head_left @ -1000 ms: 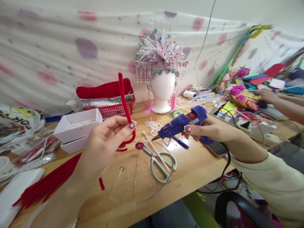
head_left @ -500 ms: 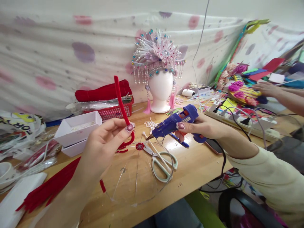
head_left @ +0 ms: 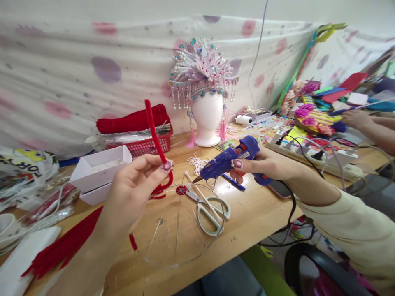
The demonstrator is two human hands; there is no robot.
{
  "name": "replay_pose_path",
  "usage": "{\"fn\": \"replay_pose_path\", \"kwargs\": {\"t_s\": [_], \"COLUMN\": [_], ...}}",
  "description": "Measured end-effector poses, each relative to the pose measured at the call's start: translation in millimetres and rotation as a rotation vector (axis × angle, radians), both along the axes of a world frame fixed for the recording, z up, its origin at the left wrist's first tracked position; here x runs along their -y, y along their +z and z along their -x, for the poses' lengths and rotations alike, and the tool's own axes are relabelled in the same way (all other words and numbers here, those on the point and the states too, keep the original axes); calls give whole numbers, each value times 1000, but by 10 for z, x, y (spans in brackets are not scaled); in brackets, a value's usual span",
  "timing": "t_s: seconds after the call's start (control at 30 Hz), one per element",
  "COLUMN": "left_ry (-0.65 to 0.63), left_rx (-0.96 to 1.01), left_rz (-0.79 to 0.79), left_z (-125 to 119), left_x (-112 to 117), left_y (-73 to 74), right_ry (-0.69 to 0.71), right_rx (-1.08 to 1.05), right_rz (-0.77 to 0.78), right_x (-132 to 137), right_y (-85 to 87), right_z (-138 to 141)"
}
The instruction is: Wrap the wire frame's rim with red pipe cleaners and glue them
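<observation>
Between thumb and fingers, my left hand pinches a red pipe cleaner; its upper part stands up and its lower end curls beneath my fingers. My right hand is wrapped round a blue hot glue gun, its nozzle pointing left and down, apart from the pipe cleaner. Below both hands is a round wire frame with thin spokes and a red wrapped centre. Part of its rim is hidden by my left hand. Scissors with pale green handles and a white stick lie partly under the frame.
A white mannequin head wears a beaded pink headdress. At left are white boxes, a red basket and a bundle of red pipe cleaners. A power strip and another person's hands are at right.
My right hand and the glue gun have shifted slightly right, away from the pipe cleaner. My left hand keeps its pinch. The other person's hands have moved a little right.
</observation>
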State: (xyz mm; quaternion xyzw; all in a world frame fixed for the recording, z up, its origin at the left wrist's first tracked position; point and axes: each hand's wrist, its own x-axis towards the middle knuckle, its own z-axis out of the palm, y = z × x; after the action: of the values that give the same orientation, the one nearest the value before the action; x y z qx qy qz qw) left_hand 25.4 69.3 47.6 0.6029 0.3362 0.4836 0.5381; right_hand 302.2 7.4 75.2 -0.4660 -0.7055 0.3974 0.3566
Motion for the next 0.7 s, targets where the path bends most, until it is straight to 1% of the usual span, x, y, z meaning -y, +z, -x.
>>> {"fn": "replay_pose_path", "kwargs": {"t_s": [0.13, 0.3, 0.43, 0.7], "left_ry": [8, 11, 18, 14], "left_rx": [0, 4, 6, -1], "left_rz": [14, 13, 15, 9], "left_z": [11, 16, -11, 1], "left_x": [18, 20, 10, 18], "left_y": [11, 15, 23, 26], "right_ry": [-26, -38, -57, -65], "right_rx": [-7, 50, 75, 96], "right_rz": [6, 40, 21, 39], "right_x": [17, 40, 59, 55], "right_y": [-37, 19, 60, 42], "right_z": [-39, -27, -13, -42]}}
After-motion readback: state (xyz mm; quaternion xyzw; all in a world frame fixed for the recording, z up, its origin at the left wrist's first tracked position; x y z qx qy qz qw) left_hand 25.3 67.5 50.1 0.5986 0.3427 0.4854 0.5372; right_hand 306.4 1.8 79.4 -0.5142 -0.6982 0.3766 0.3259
